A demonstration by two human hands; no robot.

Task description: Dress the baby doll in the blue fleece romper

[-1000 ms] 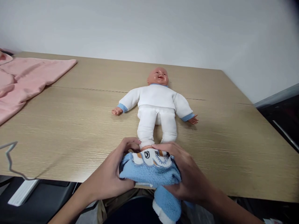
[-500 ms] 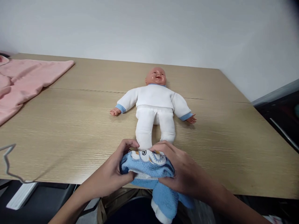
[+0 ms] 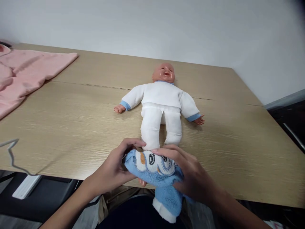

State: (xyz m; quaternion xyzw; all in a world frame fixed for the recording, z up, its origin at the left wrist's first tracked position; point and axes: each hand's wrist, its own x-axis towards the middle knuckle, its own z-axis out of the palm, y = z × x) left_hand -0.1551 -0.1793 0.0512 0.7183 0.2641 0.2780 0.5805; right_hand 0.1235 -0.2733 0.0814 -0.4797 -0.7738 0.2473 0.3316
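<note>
A baby doll point(image 3: 162, 101) in a white suit with blue cuffs lies on its back on the wooden table point(image 3: 71, 121), head away from me. At its feet I hold a fluffy blue garment point(image 3: 157, 171) with a white cartoon patch. My left hand point(image 3: 114, 168) grips the garment's left side, fingers curled by the doll's leg. My right hand point(image 3: 188, 175) is closed over the garment's right side. One bare doll foot point(image 3: 142, 182) pokes out under the blue fabric. A blue leg of the garment with a white cuff point(image 3: 164, 206) hangs below the table edge.
A pink cloth point(image 3: 26, 76) lies bunched at the table's far left. A thin grey cable point(image 3: 11, 156) curls over the near left edge. A white wall stands behind the table. Dark furniture point(image 3: 288, 117) stands to the right of the table.
The garment has slid a little further up around the doll's feet, and a bare foot now shows beneath it. The view has shifted slightly.
</note>
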